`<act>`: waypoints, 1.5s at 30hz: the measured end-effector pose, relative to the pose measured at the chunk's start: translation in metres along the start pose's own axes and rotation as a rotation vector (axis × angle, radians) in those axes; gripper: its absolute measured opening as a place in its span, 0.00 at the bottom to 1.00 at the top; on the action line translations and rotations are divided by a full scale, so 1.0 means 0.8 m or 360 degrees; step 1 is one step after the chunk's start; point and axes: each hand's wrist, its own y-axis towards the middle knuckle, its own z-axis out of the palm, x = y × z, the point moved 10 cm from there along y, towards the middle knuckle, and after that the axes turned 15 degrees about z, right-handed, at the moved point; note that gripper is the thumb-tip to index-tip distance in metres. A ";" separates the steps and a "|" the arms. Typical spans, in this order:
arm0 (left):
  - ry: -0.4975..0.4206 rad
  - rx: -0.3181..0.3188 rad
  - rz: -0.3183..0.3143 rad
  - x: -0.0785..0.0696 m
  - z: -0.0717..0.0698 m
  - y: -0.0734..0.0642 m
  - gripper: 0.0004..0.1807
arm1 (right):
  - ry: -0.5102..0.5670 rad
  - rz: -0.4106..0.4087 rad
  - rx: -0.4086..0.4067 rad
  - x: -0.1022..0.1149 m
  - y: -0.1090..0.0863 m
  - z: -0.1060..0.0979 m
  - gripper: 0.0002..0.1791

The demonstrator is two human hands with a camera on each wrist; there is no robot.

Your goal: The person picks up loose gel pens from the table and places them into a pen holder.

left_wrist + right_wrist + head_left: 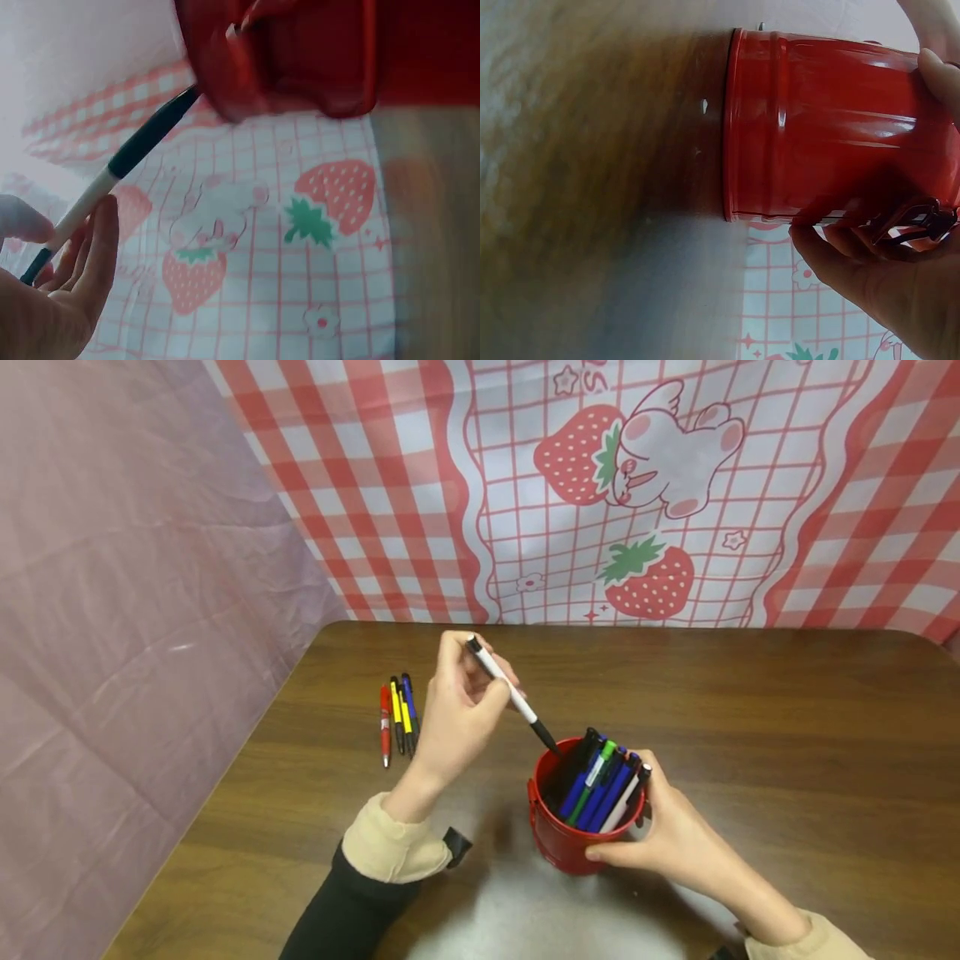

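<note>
White pen (pixel 522 707) pinched in left hand (pixel 459 718), tip at bucket (pixel 562 846) rim; right hand (pixel 670 831) grips bucket.

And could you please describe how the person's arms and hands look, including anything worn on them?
The left hand and right hand wear no gloves. The left arm has a black sleeve ending in a wide beige cuff, with a small black tab beside it. On the right, a similar light cuff shows.
</note>
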 end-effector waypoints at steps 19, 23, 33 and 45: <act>0.0751 0.0813 0.0076 0.021 0.081 -0.035 0.11 | -0.0009 -0.0048 -0.0022 0.004 -0.002 0.001 0.46; 0.0924 0.0889 0.0078 0.026 0.089 -0.037 0.10 | 0.0006 -0.0066 -0.0021 0.007 -0.002 0.001 0.46; 0.1168 0.1133 -0.0003 0.046 0.103 -0.053 0.09 | 0.0017 -0.0052 -0.0002 0.006 -0.002 0.003 0.45; 0.1177 0.1171 -0.0035 0.046 0.107 -0.047 0.16 | 0.0008 -0.0083 -0.0027 0.007 -0.003 0.001 0.45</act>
